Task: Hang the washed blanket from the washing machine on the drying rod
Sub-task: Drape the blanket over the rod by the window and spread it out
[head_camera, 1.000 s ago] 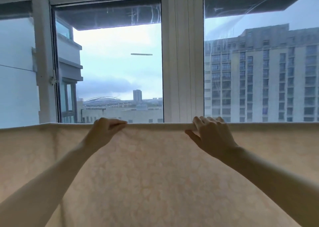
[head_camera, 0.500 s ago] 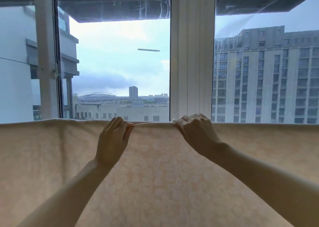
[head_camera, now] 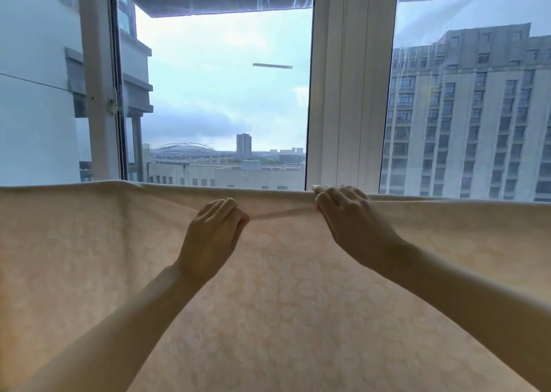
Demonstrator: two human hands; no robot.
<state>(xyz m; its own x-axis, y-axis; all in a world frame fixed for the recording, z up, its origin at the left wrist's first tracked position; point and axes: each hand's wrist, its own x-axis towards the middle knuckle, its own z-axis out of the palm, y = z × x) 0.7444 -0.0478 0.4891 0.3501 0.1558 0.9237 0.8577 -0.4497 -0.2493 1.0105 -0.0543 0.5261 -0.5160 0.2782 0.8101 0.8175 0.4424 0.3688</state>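
My left hand (head_camera: 213, 236) has closed in toward my right hand (head_camera: 354, 224) since a second ago; both sets of fingers are clamped on a taut fold of the blanket (head_camera: 283, 302), draped across mid-frame, rod hidden beneath. Judgement: hanging nearly done, smoothing remains. The window frame (head_camera: 351, 93) stands behind; nothing obstructs.

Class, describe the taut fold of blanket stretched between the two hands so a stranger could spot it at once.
Find the pale patterned blanket spread below the window frame. Near its top edge, the left hand and right hand each pinch cloth. The thin ridge between them is the only tight, straight crease; the surrounding fabric hangs smooth.
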